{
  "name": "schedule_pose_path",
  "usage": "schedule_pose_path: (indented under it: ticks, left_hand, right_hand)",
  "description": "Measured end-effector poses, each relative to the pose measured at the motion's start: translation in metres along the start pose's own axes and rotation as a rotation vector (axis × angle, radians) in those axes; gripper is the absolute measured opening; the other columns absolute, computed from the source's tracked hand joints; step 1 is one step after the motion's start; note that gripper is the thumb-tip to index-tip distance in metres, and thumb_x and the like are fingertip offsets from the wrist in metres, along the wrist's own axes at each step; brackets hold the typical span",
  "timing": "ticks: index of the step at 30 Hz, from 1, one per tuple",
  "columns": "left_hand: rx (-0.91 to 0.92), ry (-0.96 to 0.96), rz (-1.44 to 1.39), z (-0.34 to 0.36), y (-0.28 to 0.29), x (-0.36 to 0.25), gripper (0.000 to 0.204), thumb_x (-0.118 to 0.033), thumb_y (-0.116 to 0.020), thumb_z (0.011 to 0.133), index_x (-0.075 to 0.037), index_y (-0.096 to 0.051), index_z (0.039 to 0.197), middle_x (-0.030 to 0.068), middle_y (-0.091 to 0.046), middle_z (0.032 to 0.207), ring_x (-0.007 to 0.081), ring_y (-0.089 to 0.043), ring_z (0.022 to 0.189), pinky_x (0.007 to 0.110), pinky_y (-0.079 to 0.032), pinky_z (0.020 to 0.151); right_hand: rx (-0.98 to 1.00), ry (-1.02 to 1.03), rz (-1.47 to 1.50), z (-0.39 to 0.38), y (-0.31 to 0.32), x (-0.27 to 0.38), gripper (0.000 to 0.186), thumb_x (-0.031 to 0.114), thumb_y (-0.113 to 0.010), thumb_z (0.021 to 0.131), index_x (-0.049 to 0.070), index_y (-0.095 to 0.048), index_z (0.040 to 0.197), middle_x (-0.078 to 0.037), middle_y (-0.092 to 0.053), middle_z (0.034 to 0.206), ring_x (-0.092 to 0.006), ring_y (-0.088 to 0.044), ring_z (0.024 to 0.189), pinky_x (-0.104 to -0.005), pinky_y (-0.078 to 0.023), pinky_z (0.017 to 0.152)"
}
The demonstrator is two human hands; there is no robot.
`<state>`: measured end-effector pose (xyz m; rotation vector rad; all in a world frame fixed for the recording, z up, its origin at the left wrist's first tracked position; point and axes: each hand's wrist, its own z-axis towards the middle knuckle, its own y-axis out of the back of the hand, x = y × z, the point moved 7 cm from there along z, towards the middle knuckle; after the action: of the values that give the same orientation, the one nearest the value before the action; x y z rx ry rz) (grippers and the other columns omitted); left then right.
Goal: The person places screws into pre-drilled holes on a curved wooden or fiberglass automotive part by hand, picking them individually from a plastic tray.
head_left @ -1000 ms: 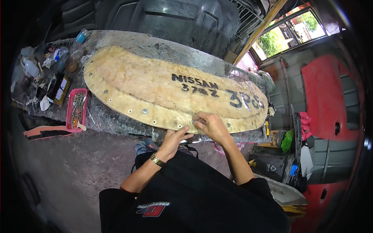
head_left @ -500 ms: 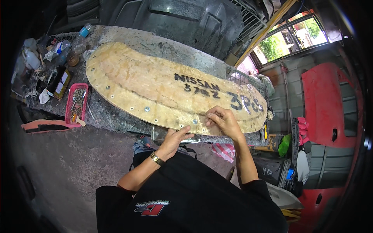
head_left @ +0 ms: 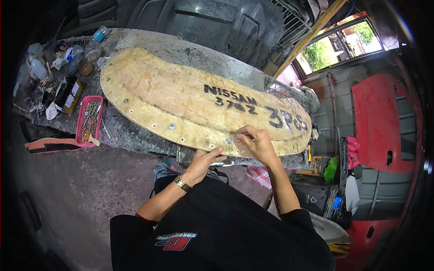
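Note:
A long, curved, yellowish fibreglass mould (head_left: 167,90) with black hand lettering lies across the workbench. Along its near flange run small holes and a few metal bolts, one bolt (head_left: 228,141) sitting between my hands. My left hand (head_left: 203,165) grips the near edge, thumb on top and fingers at the rim. Curled in a pinch, my right hand (head_left: 257,143) is over the flange just right of that bolt. Whatever its fingertips hold, if anything, is too small to make out.
A pink basket (head_left: 80,122) of bolts and screws stands at the bench's left, beside plastic bottles (head_left: 92,52) and clutter. The scuffed workbench (head_left: 135,38) extends behind the mould. Black car panels (head_left: 203,22) stand at the back; a red car door (head_left: 377,122) is on the right.
My right hand has shifted slightly left along the flange, its fingers still pinched. My left hand keeps its place at the mould's edge.

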<state>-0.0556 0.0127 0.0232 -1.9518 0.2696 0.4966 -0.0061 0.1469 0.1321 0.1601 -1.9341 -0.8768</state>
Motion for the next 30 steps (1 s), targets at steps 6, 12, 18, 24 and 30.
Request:
schedule_pose_path:
  ticks: [6, 12, 18, 24, 30]
  left_hand:
    - [0.15, 0.093, 0.145, -0.001, 0.01, 0.009, 0.038, 0.0, -0.056, 0.088, 0.006, -0.047, 0.124, 0.0127, -0.057, 0.12, 0.0198, -0.057, 0.109, 0.033, -0.049, 0.094]
    - [0.04, 0.014, 0.194, 0.014, 0.024, 0.007, 0.035, 0.001, -0.057, 0.087, 0.005, -0.051, 0.121, 0.0126, -0.058, 0.118, 0.018, -0.057, 0.108, 0.03, -0.048, 0.091]
    - [-0.023, -0.274, 0.612, 0.034, 0.033, 0.001, 0.031, -0.006, -0.061, 0.087, 0.003, -0.055, 0.116, 0.0087, -0.061, 0.111, 0.0145, -0.057, 0.1, 0.028, -0.048, 0.084]
    - [0.044, -0.118, 0.546, 0.036, 0.03, 0.007, 0.027, -0.008, -0.061, 0.089, 0.002, -0.057, 0.113, 0.0076, -0.062, 0.106, 0.0146, -0.058, 0.096, 0.029, -0.049, 0.08]
    - [0.035, -0.105, 0.472, 0.04, 0.036, 0.016, 0.029, -0.009, -0.061, 0.089, 0.001, -0.056, 0.116, 0.0078, -0.061, 0.111, 0.0144, -0.057, 0.1, 0.029, -0.048, 0.084]
  right_hand:
    - [-0.095, 0.443, -0.273, -0.005, -0.011, 0.019, 0.015, 0.003, -0.065, 0.077, 0.004, -0.063, 0.092, -0.011, -0.06, 0.082, -0.0309, -0.059, 0.081, -0.0375, -0.047, 0.07]
    - [0.013, 0.417, -0.279, -0.005, -0.022, 0.014, 0.013, 0.006, -0.064, 0.079, 0.003, -0.063, 0.091, -0.012, -0.06, 0.086, -0.0305, -0.059, 0.083, -0.0371, -0.048, 0.073]
    - [0.06, 0.358, -0.285, -0.002, -0.022, 0.016, 0.013, 0.006, -0.063, 0.081, 0.002, -0.062, 0.093, -0.013, -0.059, 0.087, -0.0316, -0.059, 0.085, -0.038, -0.048, 0.074]
    - [0.084, 0.133, -0.163, 0.0, -0.023, 0.007, 0.015, 0.007, -0.063, 0.081, 0.002, -0.062, 0.095, -0.015, -0.058, 0.088, -0.0328, -0.059, 0.086, -0.0383, -0.048, 0.074]
    - [0.141, 0.27, -0.307, 0.007, -0.02, 0.014, 0.015, 0.008, -0.061, 0.082, 0.001, -0.061, 0.095, -0.016, -0.06, 0.09, -0.0346, -0.059, 0.087, -0.0394, -0.047, 0.076]
